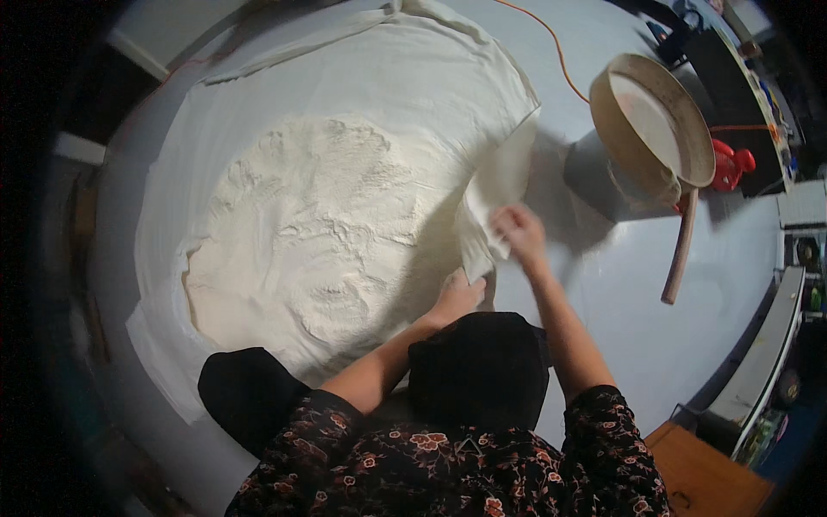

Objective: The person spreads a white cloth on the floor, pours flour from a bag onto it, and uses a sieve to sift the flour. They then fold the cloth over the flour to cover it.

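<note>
A heap of off-white, flour-like powder (336,226) lies spread on a large white cloth (362,71) on the floor in front of me. My left hand (459,298) grips the cloth's right edge close to my knee, with the thumb on top of the fabric. Just above and to the right of it is my right hand (519,236), blurred and with its fingers curled, against the lifted flap of cloth (497,181). Whether those fingers pinch the fabric or only touch it cannot be made out. The flap's shadow falls over the powder's right side.
To the right, a round sieve (652,123) rests tilted on a grey bucket (597,171). A wooden stick (680,252) leans below it, and a red object (730,165) stands behind. An orange cord (555,45) crosses the grey floor (633,310). A brown wooden surface (704,465) is at lower right.
</note>
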Demonstrator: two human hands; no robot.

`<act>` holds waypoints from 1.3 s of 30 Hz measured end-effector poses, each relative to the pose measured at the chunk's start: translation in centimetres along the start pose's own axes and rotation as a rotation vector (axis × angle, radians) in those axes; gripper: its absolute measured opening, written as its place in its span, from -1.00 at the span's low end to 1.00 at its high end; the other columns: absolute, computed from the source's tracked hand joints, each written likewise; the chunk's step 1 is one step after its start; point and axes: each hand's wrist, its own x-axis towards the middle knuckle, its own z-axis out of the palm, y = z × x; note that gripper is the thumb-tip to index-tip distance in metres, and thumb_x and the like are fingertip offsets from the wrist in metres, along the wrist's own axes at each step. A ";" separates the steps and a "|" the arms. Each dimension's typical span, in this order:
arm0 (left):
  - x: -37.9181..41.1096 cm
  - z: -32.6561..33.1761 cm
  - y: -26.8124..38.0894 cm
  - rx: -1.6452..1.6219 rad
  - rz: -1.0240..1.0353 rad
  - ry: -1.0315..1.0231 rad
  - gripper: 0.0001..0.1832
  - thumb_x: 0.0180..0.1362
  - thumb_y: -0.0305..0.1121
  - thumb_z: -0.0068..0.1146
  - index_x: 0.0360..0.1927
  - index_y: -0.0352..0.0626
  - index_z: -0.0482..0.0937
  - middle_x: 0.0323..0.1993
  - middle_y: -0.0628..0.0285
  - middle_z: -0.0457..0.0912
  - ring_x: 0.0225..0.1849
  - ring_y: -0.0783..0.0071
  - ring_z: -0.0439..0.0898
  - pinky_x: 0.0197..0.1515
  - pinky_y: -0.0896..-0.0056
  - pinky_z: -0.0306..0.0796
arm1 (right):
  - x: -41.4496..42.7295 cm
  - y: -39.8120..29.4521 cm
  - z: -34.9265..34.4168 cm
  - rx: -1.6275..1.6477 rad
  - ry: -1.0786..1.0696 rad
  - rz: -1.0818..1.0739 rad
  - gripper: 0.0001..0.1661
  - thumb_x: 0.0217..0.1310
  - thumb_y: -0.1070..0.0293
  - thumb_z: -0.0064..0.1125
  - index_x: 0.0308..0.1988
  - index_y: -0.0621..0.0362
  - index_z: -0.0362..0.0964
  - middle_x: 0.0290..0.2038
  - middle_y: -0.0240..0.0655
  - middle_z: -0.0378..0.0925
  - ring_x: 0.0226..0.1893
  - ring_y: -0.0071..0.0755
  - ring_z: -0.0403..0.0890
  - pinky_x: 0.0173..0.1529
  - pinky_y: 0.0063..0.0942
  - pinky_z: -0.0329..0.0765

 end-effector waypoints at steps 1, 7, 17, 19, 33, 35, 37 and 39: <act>-0.4 -0.8 0.8 0.091 -0.007 -0.040 -0.62 0.02 -0.30 -0.01 -0.14 -0.35 0.41 -0.27 -0.20 0.51 -0.15 -0.07 0.49 -0.15 0.20 0.35 | 2.8 0.8 -0.9 -0.031 0.151 0.034 -0.52 0.01 0.06 0.13 -0.21 0.26 0.43 -0.35 -0.16 0.54 -0.36 -0.34 0.53 -0.21 -0.44 0.43; -0.3 -3.6 1.5 0.445 0.204 -0.341 -0.61 0.02 -0.14 0.01 -0.20 -0.25 0.49 -0.49 -0.11 0.54 -0.36 0.00 0.55 -0.31 0.17 0.38 | 14.6 -2.6 -0.1 -0.520 0.085 0.312 0.24 -0.23 -0.37 0.11 0.28 -0.01 -0.32 0.27 0.08 -0.26 0.26 0.14 -0.13 0.24 -0.04 -0.03; -2.5 -10.7 0.4 -0.014 -0.242 -0.373 -0.49 -0.10 -0.16 0.15 -0.12 -0.33 0.47 -0.30 0.11 0.58 -0.28 0.43 0.52 -0.16 0.44 0.35 | 26.0 7.4 -0.6 -0.966 0.189 0.168 0.09 -0.14 -0.04 0.17 0.26 0.03 -0.30 0.18 0.03 0.05 0.17 -0.04 0.12 0.19 -0.13 0.08; -2.7 -11.7 -0.6 -0.073 -0.278 -0.358 -0.45 -0.14 -0.17 0.19 -0.11 -0.37 0.46 -0.27 0.10 0.57 -0.24 0.45 0.50 -0.14 0.44 0.35 | 27.4 5.7 -0.9 -0.693 0.261 0.220 -0.21 0.01 0.28 0.09 0.21 0.22 -0.04 0.04 0.03 0.29 -0.01 -0.12 0.38 0.05 -0.24 0.33; -2.0 -12.1 12.5 -0.267 0.132 -0.233 -0.48 -0.03 -0.45 0.03 0.08 -0.25 0.28 -0.02 0.12 0.41 -0.04 0.45 0.39 0.02 0.42 0.26 | 17.5 -8.3 3.3 0.562 -0.007 -0.136 -0.70 0.07 0.52 -0.15 -0.15 0.33 0.36 -0.25 -0.32 0.45 -0.23 -0.50 0.43 -0.09 -0.60 0.34; -1.0 -10.1 11.8 -0.294 0.438 -0.115 -0.56 0.00 -0.45 0.03 0.01 -0.28 0.35 -0.01 0.06 0.40 -0.04 0.36 0.40 0.03 0.37 0.27 | 14.0 -10.5 4.5 0.644 -0.044 -0.069 -0.70 0.08 0.51 -0.16 -0.14 0.32 0.35 -0.26 -0.33 0.44 -0.24 -0.52 0.42 -0.10 -0.62 0.32; -0.2 -8.9 12.5 -0.549 0.477 -0.151 -0.64 0.02 -0.47 0.01 -0.05 -0.28 0.41 0.01 0.01 0.37 0.00 0.19 0.39 0.07 0.27 0.24 | 10.7 -12.1 3.8 0.484 -0.217 -0.143 -0.69 0.10 0.47 -0.16 -0.13 0.30 0.34 -0.25 -0.33 0.43 -0.24 -0.49 0.42 -0.09 -0.60 0.32; 1.0 -7.6 13.0 -0.548 0.666 0.123 -0.66 0.01 -0.46 0.03 -0.09 -0.29 0.43 -0.02 -0.02 0.38 0.01 0.13 0.38 0.08 0.26 0.23 | 8.1 -12.3 3.6 0.622 -0.216 -0.136 -0.65 0.12 0.41 -0.20 -0.08 0.27 0.31 -0.17 -0.26 0.43 -0.17 -0.41 0.45 -0.05 -0.49 0.36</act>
